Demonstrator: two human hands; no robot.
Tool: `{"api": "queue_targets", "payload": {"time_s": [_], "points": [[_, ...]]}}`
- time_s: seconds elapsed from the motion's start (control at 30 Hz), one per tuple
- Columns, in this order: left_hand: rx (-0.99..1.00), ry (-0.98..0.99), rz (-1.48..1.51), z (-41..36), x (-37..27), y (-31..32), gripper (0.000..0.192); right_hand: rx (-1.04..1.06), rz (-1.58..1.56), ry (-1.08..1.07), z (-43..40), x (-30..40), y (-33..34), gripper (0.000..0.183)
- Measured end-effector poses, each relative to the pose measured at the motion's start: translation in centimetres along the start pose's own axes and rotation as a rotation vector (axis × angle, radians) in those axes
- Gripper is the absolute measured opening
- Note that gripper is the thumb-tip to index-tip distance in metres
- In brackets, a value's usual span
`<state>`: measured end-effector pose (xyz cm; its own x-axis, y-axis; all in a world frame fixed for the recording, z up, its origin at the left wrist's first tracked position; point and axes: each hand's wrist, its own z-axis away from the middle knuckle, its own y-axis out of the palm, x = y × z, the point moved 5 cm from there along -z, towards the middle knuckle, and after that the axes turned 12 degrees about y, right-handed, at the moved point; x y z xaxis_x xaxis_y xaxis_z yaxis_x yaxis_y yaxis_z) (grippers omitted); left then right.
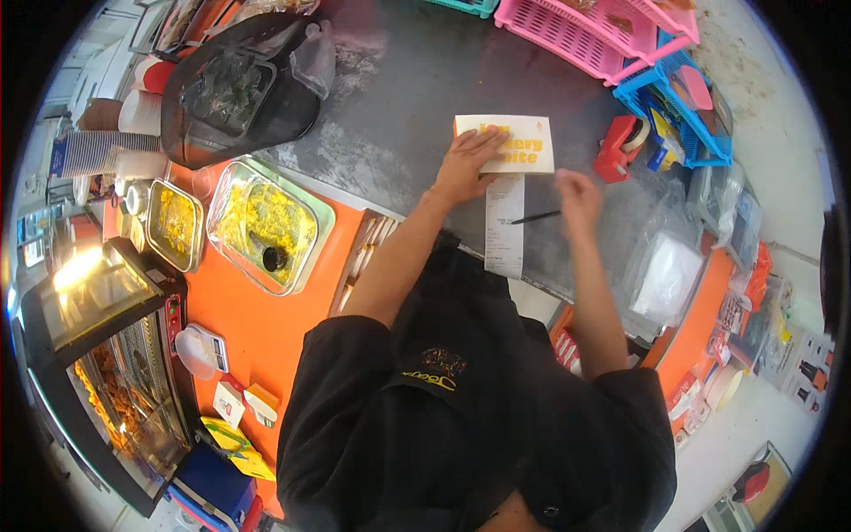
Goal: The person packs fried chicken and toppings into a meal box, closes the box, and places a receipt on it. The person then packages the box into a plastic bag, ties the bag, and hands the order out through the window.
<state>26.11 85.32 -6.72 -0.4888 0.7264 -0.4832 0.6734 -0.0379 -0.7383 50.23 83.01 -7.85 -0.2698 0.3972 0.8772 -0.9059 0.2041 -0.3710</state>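
A white cardboard food box point(532, 130) with orange print lies on the dark counter point(412, 86). My left hand point(472, 159) rests on the box, fingers spread over its left part. Sticking out from beneath the box's near edge is a long paper receipt point(504, 233) bearing print; its lower end reaches the counter's near edge. A black pen point(537, 217) lies across the receipt's right edge, its right end close to my right hand point(577, 196). That hand is raised just right of the box, fingers curled and slightly blurred; whether it holds anything cannot be told.
A red tape dispenser point(615, 149), blue basket point(705, 143) and pink basket point(572, 40) stand at the right and far right. Clear plastic bags point(665, 276) lie near the right edge. Left are a black tray point(292, 120), trays of yellow food point(272, 219) and a heated display case point(113, 372).
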Motion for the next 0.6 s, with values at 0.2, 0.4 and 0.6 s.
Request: {"api": "queue_targets", "payload": {"time_s": [0.2,0.4,0.6], "points": [[-0.138,-0.085,0.074,-1.7,-0.7,0.8,0.075,0.182,-0.101,0.179,2.5,1.5,6.7,0.033],[-0.143,-0.094,0.094,-1.2,-0.3,0.6,0.076,0.151,0.003,0.330,2.5,1.2,7.3,0.034],[-0.115,-0.076,0.077,-1.5,-0.6,0.3,0.073,0.269,-0.011,0.065,1.1,-0.2,6.2,0.030]]}}
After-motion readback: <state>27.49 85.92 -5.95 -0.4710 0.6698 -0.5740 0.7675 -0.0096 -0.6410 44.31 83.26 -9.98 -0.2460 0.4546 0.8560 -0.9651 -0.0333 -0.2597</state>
